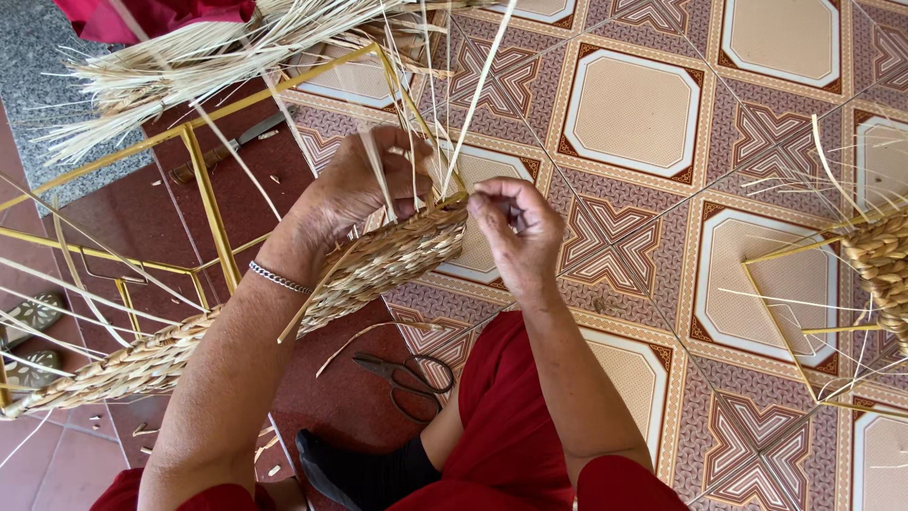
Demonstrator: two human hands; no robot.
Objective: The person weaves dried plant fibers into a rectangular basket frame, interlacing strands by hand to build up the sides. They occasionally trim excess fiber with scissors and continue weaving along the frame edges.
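A yellow metal wire frame (203, 180) lies tilted across my lap, with a band of woven straw (388, 260) running along its lower rail. My left hand (364, 185) grips the upright straw strands at the frame's corner, just above the woven band. My right hand (515, 227) pinches a thin straw strand beside that same corner, fingers closed on it. Loose strands stick up between both hands.
A bundle of dry straw (189, 57) lies at the top left on a red cloth. Black scissors (407, 378) rest on the floor near my knee. A second partly woven frame (875, 265) sits at the right edge on patterned tiles (634, 114).
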